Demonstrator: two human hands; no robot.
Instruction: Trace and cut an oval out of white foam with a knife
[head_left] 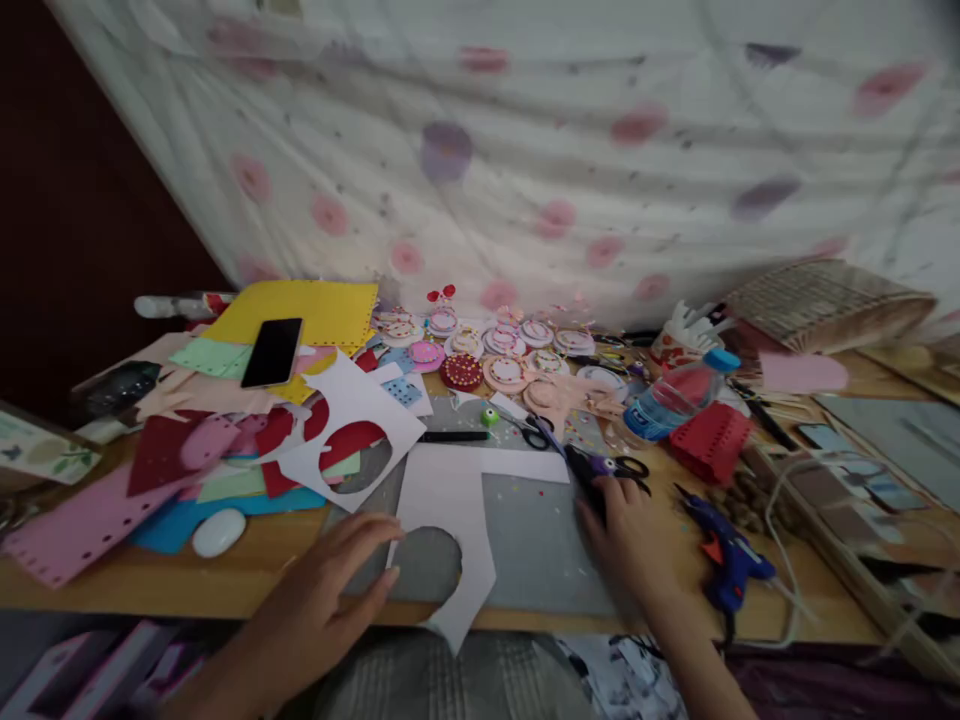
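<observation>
My left hand point(337, 590) is open, fingers apart, at the left edge of a white sheet point(446, 490) with a large round cut-out. Whether its fingertips touch the paper, I cannot tell. At the right of the grey mat point(529, 545), my right hand point(626, 525) is closed around a long dark object point(583, 478), partly hidden and blurred. Just beyond those fingers lie black-handled scissors point(634, 468) and a small purple piece with an eye. A second pair of scissors point(537, 434) rests farther left. Another cut-out white sheet point(349, 400) overlaps coloured scraps.
Decorated paper discs point(504, 342) crowd the back, before a patterned curtain point(487, 180). On the right are a water bottle point(667, 405), a blue glue gun point(731, 550) and its cable. Leftward lie a phone point(272, 352), yellow sheets point(300, 305) and a white oval object point(219, 533).
</observation>
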